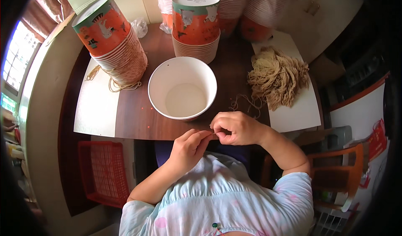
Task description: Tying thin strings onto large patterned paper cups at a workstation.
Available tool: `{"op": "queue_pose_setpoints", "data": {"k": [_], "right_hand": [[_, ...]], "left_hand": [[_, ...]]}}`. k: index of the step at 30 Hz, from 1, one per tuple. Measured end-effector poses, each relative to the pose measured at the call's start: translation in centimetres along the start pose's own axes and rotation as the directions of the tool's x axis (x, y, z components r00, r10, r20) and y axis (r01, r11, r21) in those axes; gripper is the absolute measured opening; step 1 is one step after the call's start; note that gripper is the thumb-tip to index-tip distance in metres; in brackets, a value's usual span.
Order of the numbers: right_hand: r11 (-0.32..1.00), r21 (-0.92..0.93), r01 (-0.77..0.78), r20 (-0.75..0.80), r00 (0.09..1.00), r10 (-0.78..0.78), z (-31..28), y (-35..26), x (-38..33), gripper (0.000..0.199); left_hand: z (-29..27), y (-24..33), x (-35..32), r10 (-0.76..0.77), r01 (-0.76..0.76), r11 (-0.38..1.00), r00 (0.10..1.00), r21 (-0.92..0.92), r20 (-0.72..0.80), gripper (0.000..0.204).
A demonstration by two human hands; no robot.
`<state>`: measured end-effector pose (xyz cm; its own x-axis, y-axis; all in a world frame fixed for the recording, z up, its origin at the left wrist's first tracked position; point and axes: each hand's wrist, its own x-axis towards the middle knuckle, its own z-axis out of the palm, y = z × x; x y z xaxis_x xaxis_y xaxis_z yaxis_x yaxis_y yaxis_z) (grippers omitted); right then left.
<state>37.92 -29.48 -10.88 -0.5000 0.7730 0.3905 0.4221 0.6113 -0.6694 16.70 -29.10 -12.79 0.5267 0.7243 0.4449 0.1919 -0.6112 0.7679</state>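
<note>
My single head-worn fisheye view looks steeply down from just above the seated person's chest, facing forward over the wooden worktop (138,118); both forearms enter from the lower edge, close in, and straight edges bow near the rim.

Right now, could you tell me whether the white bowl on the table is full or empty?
Empty: the white bowl stands upright on the table, its bare white inside visible to the bottom.

whatever the hands (215,135) pinch too small to tell, rear cup stacks (234,1) cut off by top edge
</note>
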Motion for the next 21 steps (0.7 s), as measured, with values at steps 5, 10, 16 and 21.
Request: {"op": "queue_pose_setpoints", "data": {"k": [5, 10, 16, 21], "right_hand": [[0.688, 0.584, -0.431, 0.147, 0.889, 0.433, 0.9, -1.3, -0.1, 0.012], [0.969, 0.167, -0.184, -0.059, 0.979, 0.196, 1.0, -3.1, 0.3, 0.018], [0.954, -0.236, 0.185, -0.12, 0.969, -0.217, 1.2, -3.4, 0.3, 0.028], [0.953, -0.22, 0.21, -0.131, 0.961, -0.242, 1.1, -4.0, 0.6, 0.026]], "left_hand": [[-0.4, 0.9, -0.1, -0.041, 0.039, 0.998, 0.998, -0.041, -0.037, 0.015], [-1.0, 0.9, -0.1, -0.041, 0.04, 0.999, 0.998, -0.032, -0.041, 0.006], [-1.3, 0.8, -0.8, -0.041, 0.039, 0.997, 0.999, -0.07, -0.017, 0.007], [-2.1, 1.2, -0.3, 0.152, -0.152, 0.988, 0.988, 0.034, 0.003, 0.005]]}}
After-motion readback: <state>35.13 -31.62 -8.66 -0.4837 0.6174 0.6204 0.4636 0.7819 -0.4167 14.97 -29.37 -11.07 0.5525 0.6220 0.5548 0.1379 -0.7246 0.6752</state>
